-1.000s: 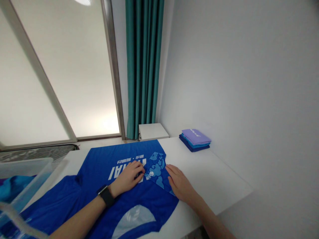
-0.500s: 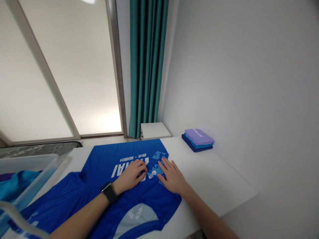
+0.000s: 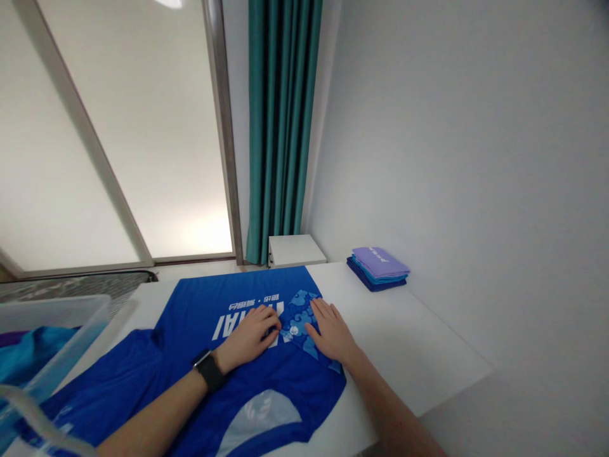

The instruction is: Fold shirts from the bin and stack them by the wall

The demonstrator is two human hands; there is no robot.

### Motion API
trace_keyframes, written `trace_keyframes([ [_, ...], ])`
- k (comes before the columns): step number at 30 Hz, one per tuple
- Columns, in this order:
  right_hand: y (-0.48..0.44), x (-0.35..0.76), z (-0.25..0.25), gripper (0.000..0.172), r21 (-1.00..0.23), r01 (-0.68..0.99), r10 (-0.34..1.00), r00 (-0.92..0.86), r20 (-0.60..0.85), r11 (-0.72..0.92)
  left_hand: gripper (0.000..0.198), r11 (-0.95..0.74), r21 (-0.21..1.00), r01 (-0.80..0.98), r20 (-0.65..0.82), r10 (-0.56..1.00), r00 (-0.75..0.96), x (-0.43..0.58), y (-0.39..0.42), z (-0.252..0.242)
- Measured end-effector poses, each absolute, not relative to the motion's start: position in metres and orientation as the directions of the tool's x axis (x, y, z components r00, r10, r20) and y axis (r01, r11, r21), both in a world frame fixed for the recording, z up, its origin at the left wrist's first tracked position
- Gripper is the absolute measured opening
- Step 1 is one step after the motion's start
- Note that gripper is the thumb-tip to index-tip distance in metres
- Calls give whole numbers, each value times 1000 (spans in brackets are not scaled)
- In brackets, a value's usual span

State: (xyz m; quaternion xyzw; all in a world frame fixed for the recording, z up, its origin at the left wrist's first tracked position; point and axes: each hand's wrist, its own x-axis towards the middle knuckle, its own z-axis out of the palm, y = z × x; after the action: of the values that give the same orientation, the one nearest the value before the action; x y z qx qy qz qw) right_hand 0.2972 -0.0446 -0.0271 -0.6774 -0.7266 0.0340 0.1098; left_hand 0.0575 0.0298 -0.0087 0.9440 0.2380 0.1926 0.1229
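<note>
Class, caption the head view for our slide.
Left hand and right hand on a blue shirt, with folded clothes stacked farther back on the white table.

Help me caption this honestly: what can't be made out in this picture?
Head view: part of the white lettering on the blue shirt, covered by the left hand.
Head view: the blue shirt's near side, cut off by the bottom edge.
Head view: left part of the plastic bin, cut off by the left edge.
Head view: print on the purple cloth, too small to read.
</note>
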Motion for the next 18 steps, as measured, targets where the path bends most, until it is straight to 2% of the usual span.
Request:
trace_keyframes([
  [6,-43,294,-20,65,-164,983,994,-67,86,81,13,-862,317,396,313,489,814,58,30,-10],
  [11,-32,279,-18,63,-128,988,986,-67,153,87,12,-859,310,406,309,495,812,57,29,-9],
  [18,-24,269,-34,69,-172,984,994,-29,105,47,13,-861,309,403,316,493,811,58,28,-6],
])
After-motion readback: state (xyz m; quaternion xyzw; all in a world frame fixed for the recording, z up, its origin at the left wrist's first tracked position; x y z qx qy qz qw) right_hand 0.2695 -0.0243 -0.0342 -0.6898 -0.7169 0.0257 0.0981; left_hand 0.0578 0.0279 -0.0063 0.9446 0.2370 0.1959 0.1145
